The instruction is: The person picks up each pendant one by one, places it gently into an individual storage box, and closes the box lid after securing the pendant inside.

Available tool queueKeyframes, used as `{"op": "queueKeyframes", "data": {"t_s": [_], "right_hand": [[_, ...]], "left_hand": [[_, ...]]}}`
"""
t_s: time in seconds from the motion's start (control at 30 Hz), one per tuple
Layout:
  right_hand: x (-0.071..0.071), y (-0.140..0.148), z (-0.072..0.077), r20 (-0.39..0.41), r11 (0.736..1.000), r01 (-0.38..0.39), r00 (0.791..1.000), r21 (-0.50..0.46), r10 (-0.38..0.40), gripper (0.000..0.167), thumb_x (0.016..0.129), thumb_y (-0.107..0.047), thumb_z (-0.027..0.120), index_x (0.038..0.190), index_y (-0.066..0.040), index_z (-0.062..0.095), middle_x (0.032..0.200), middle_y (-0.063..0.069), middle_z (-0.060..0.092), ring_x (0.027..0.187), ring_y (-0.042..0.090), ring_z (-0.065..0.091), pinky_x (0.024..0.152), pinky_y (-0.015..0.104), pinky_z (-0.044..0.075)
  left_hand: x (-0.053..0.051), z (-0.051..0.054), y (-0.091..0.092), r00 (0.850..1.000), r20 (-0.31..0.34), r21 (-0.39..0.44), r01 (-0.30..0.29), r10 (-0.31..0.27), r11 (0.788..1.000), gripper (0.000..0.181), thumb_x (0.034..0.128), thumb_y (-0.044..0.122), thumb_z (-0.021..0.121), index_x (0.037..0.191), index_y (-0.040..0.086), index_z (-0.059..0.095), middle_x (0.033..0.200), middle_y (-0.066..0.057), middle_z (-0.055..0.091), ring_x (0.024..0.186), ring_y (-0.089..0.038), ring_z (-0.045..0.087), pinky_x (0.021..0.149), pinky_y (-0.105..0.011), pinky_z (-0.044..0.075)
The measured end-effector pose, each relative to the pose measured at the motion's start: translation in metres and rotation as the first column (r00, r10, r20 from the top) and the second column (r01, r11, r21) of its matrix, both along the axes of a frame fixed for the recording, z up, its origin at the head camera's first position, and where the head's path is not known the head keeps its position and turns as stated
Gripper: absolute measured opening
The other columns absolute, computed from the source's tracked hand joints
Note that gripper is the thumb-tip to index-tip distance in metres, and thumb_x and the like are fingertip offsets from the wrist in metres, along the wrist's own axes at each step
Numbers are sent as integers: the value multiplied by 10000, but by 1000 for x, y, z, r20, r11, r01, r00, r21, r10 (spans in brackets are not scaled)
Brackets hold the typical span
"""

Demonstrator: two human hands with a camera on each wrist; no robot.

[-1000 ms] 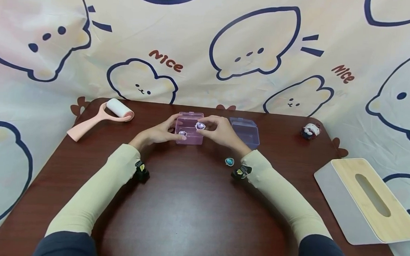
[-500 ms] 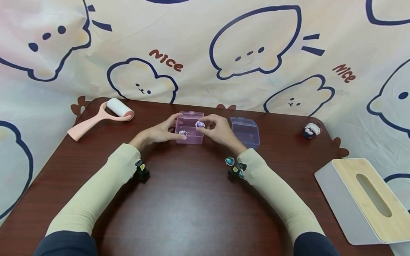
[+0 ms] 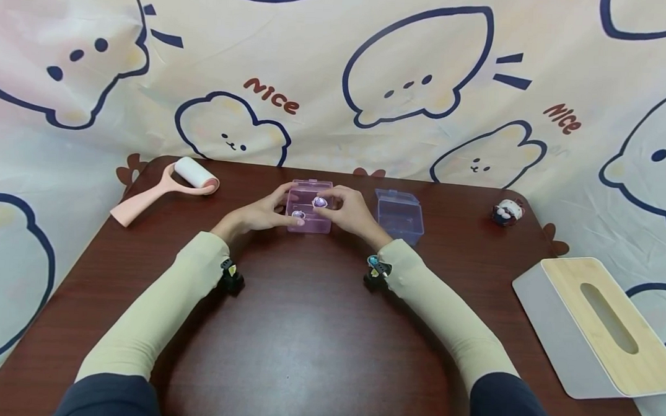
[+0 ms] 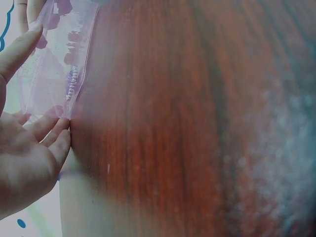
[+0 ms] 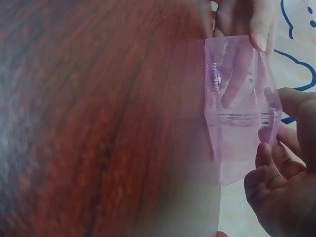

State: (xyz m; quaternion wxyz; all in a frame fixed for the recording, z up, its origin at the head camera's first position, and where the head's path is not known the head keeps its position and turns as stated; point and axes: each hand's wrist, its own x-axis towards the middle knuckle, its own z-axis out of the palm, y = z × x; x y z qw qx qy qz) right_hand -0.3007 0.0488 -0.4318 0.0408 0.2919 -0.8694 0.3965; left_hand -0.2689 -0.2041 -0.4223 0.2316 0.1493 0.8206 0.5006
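In the head view my left hand (image 3: 258,213) grips the left side of a see-through pink plastic box (image 3: 316,227), thumb in front and fingers behind. A purple gem (image 3: 298,214) with a pale beaded rim shows in the box's front part, by the left thumb. Over the box's right side, my right hand (image 3: 353,214) pinches another purple gem (image 3: 319,202) between thumb and finger. Both wrist views show the pink box (image 4: 44,94) from the side; the pinched gem cannot be made out in the right wrist view. A teal gem (image 3: 372,259) is partly covered by the right wrist's camera.
A see-through blue plastic box (image 3: 399,217) stands right of the right hand. At the back left lies a pink lint roller (image 3: 166,188). A small figurine (image 3: 508,212) sits at the back right, and a tissue box (image 3: 562,336) with a wooden top stands at the right edge.
My right hand has moved slightly left with the purple gem, further over the pink box. Its wrist now partly covers the teal gem. The left hand keeps its grip.
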Motion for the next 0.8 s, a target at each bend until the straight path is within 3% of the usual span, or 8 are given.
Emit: {"op": "queueKeyframes", "data": {"t_s": [0.4, 0.8], "right_hand": [[0, 0, -2, 11, 1000, 22, 1000, 8, -22, 390, 873, -286, 839, 1208, -100, 767, 968, 67, 696, 768, 159, 555, 659, 233, 430], [2, 5, 1, -36, 1000, -7, 999, -1, 7, 425, 856, -242, 857, 1223, -56, 754, 1089, 102, 747, 834, 197, 635, 734, 268, 501]], "left_hand": [[1, 1, 1, 1000, 14, 6, -1, 1, 1000, 989, 969, 310, 717, 1648, 223, 4, 1682, -174, 209, 1589, -417, 156, 1284, -599, 164], [0, -1, 2, 1000, 14, 24, 1, -1, 1000, 978, 973, 288, 706, 1648, 227, 0, 1690, -191, 184, 1578, -435, 165, 1277, -618, 161]]}}
